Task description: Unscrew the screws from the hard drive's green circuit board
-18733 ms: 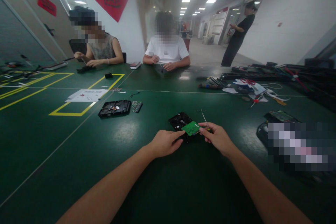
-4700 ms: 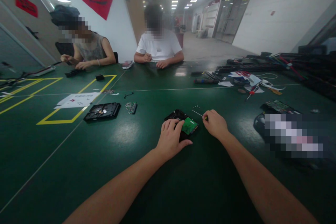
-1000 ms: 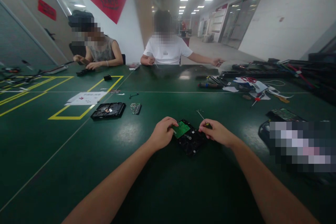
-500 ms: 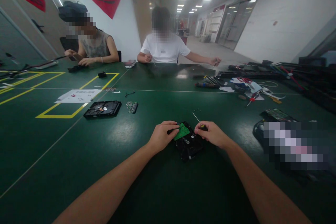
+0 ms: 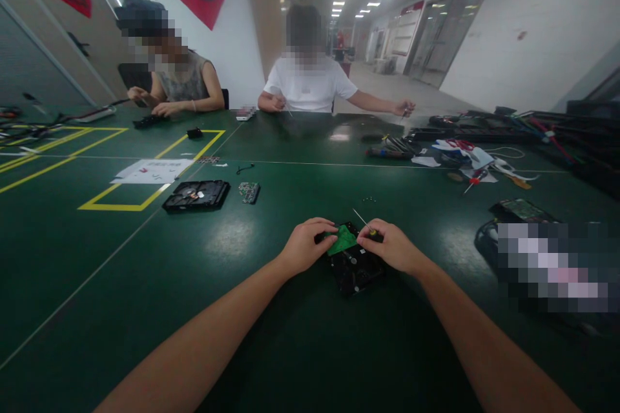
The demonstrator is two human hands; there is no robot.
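In front of me on the table lies a black hard drive (image 5: 356, 271). Over its far end sits a green circuit board (image 5: 343, 239); I cannot tell whether it is lifted off the drive. Thumb and fingers of my left hand (image 5: 306, 246) grip the board's left edge. My right hand (image 5: 393, 246) is closed around a screwdriver (image 5: 364, 221), its thin shaft pointing up and left. The right thumb and fingertip also touch the board's right side. Just beyond the screwdriver tip lie several tiny screws (image 5: 369, 199).
Another hard drive (image 5: 197, 195) and a small circuit board (image 5: 249, 192) lie to the left, near paper sheets (image 5: 152, 170). A red screwdriver (image 5: 475, 181), cables (image 5: 504, 158) and a dark bag-like object (image 5: 487, 245) are on the right. Two people sit across the table (image 5: 271, 348).
My right fingertips have come to the green board's right side, and the board sits turned a little on the drive. The view has shifted slightly.
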